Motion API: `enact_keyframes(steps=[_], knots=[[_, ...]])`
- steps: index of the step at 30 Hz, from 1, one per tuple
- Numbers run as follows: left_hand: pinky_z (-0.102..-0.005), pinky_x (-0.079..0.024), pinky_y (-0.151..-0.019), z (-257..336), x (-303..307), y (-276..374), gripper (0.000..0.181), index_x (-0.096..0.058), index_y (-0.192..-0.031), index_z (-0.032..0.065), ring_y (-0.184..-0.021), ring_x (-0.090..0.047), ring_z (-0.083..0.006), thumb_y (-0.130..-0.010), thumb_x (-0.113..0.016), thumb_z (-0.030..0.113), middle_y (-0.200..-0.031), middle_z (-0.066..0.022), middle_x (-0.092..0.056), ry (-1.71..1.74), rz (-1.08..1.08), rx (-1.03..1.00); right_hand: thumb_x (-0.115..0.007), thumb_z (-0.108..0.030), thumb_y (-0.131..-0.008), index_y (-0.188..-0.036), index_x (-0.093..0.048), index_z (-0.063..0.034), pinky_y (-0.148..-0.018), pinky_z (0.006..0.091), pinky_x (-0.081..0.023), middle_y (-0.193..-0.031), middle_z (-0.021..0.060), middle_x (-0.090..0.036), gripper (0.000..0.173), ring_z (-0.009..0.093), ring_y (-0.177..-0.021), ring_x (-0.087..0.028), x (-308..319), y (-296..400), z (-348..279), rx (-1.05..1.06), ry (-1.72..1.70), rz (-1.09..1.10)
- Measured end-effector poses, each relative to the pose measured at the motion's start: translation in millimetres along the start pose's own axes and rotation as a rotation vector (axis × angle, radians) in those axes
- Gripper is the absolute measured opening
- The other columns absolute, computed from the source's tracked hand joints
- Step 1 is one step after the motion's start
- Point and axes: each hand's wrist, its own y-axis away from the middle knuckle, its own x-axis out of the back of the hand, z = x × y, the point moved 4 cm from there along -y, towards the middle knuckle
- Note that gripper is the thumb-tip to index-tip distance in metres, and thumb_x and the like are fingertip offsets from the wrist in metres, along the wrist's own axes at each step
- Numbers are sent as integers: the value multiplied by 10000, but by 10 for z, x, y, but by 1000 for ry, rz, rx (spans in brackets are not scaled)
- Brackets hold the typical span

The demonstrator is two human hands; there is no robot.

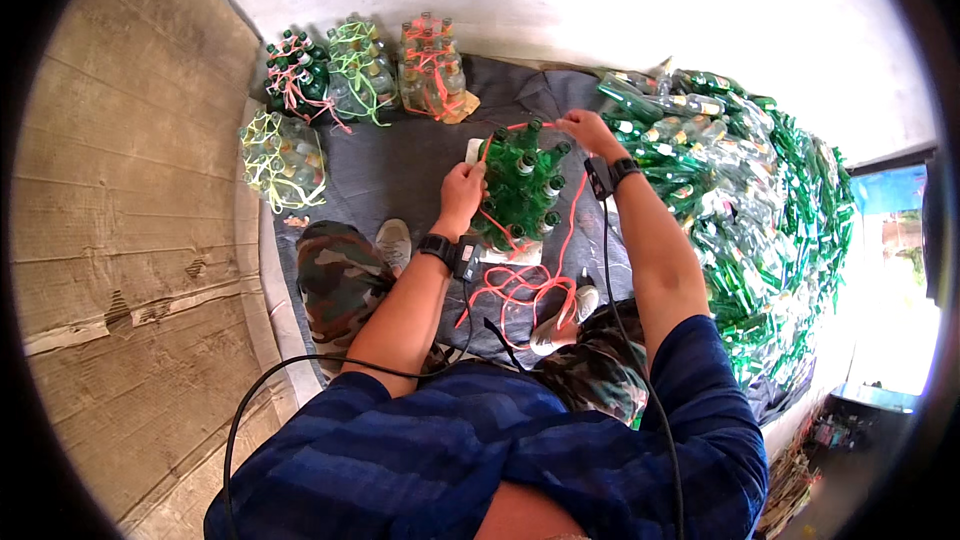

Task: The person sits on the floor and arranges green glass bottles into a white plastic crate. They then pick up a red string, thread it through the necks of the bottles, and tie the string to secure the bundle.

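A group of green glass bottles (pixel 517 184) stands upright in front of me on a pale flat piece (pixel 529 253). My left hand (pixel 461 195) is at the left side of the group, with its fingers pinched on a red plastic cord (pixel 574 221). Beyond the bottles to the right, my right hand (pixel 589 129) grips the same cord, which runs from it along the far side of the necks. One stretch of cord crosses the near side of the group. The slack lies in loose loops on the floor between my feet.
Tied bundles of bottles stand along the far left: one green with pink cord (pixel 300 71), others clear with green (pixel 360 71), red (pixel 431 64) and yellow cord (pixel 281 157). A large heap of loose bottles (pixel 735 195) rises at right. Cardboard (pixel 142 165) walls the left; black cables hang from my wrists.
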Motion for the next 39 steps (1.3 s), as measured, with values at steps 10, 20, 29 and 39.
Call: enact_keyframes(steps=[10, 20, 29, 39], knots=[[-455, -512, -803, -12, 159, 151, 185, -644, -955, 48, -900, -657, -356, -948, -579, 222, -971, -150, -687, -369, 283, -286, -567, -316, -934, -1001, -709, -38, -773, 441, -516, -882, 188, -703, 319, 333, -853, -678, -788, 1372, 210, -318, -165, 435], [-468, -525, -826, 237, 30, 1353, 206, -654, -1074, 69, -961, -669, -371, -916, -599, 190, -1024, -156, -705, -793, 85, -497, -525, -145, -916, -932, -680, -1, -611, 321, -459, -755, 66, -629, 213, 141, -669, -573, -1807, 2505, -365, -352, -730, 686], [-513, -500, -786, -106, -221, 1512, 253, -631, -1111, 54, -933, -648, -410, -921, -637, 221, -968, -199, -691, -688, 20, -559, -499, -222, -878, -976, -700, -5, -890, 507, -497, -1000, 267, -689, 312, 445, -1007, -654, -1544, 2656, -624, -362, -343, 653], [-466, -518, -756, -148, -238, 1319, 315, -643, -1104, 39, -887, -673, -383, -954, -627, 316, -951, -187, -703, -718, -57, -723, -467, -179, -908, -942, -681, -44, -864, 515, -517, -971, 225, -706, 255, 428, -946, -668, -1642, 2614, -722, -218, -220, 576]])
